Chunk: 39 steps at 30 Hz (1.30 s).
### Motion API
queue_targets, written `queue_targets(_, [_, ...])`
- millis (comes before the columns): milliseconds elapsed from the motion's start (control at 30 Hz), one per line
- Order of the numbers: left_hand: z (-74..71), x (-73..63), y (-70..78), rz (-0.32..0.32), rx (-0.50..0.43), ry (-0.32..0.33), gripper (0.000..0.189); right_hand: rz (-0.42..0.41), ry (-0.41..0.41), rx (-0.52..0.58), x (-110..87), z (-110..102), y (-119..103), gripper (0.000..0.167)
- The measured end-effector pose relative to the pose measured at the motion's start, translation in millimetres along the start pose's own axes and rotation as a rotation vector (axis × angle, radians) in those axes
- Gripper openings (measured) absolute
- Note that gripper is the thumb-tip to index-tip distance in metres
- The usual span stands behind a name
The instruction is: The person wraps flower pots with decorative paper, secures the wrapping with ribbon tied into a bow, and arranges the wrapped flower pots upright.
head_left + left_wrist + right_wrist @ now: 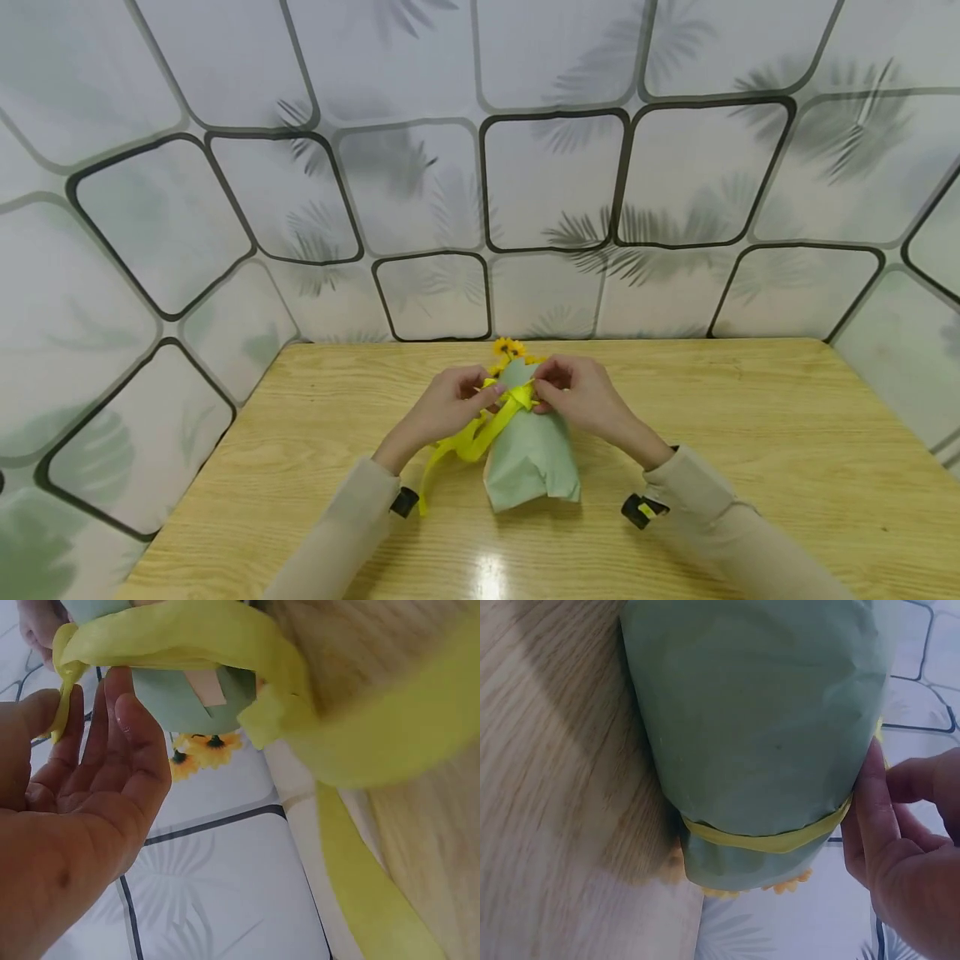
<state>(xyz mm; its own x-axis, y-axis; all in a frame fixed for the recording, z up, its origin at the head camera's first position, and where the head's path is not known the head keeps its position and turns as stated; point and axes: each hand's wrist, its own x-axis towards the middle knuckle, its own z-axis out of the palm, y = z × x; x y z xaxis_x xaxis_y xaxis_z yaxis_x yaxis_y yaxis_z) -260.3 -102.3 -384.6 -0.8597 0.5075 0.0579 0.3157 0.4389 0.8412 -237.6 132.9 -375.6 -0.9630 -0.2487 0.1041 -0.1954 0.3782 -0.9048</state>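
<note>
A bouquet wrapped in pale green paper [532,458] lies on the table, its yellow flowers [507,347] toward the wall. Around its narrow neck runs a yellow ribbon [780,841], gathered at the front in the head view. My left hand [450,404] pinches a short piece of the ribbon [66,697] between thumb and fingers at that gathered spot. On the other side, my right hand [588,396] pinches a bit of ribbon with thumb and forefinger, its other fingers beside the paper. Long ribbon tails [382,892] trail to the left. The right fingertips are partly hidden in the right wrist view.
The bouquet rests on a light wooden table [750,467]. Behind and at both sides hangs a pale cloth [555,183] with dark outlines and leaf prints, meeting the table's far edge. Dark straps with small devices [643,510] sit at the wrists.
</note>
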Motion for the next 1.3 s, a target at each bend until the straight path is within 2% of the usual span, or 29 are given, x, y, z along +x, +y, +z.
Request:
queue_targets(67, [-0.3, -1.6, -0.8, -0.02, -0.026, -0.007, 0.028, 0.021, 0.014, 0.068, -0.1, -0.6, 1.3, 0.012])
queue_targets(333, [-1.6, -3.7, 0.2, -0.037, -0.096, -0.043, 0.032, 0.11, 0.071, 0.283, -1.7, -14.8, 2.2, 0.021])
queue_targets(533, [-0.5, -4.7, -1.1, -0.067, -0.137, -0.072, 0.035, 0.167, 0.001, 0.516, -2.8, -22.1, 8.1, 0.024])
queue_targets(667, [-0.6, -4.8, -2.4, -0.066, -0.124, -0.078, 0.037, 0.187, -0.03, 0.577, -4.3, -24.8, 10.3, 0.02])
queue_targets(733, [-1.0, -4.9, -2.4, -0.06, -0.115, -0.076, 0.038, 0.193, -0.039, 0.556, -4.5, -25.8, 11.4, 0.022])
queue_targets(833, [-1.3, -5.6, -2.0, -0.065, -0.1, -0.061, 0.037, 0.19, -0.06, 0.443, -3.7, -27.3, 13.4, 0.033])
queue_targets(933, [-1.3, -7.0, -1.2, -0.074, -0.093, -0.032, 0.032, 0.157, -0.091, 0.245, -3.1, -28.7, 14.8, 0.041])
queue_targets(1033, [-1.0, -8.5, -0.5, -0.065, -0.07, -0.005, 0.026, 0.075, -0.093, 0.002, -3.9, -30.9, 17.3, 0.033])
queue_targets(1100, [-0.9, -9.9, 0.0, -0.044, -0.039, 0.005, 0.023, 0.007, -0.088, -0.12, -5.5, -33.0, 18.8, 0.025])
queue_targets(1200, [-1.3, -12.5, 0.1, -0.014, 0.022, 0.018, 0.022, -0.056, -0.085, -0.208, -9.2, -37.6, 21.7, 0.018])
queue_targets(1300, [-1.1, -14.6, -2.0, 0.003, 0.074, 0.026, 0.021, -0.055, -0.113, -0.226, -13.7, -43.0, 25.2, 0.019])
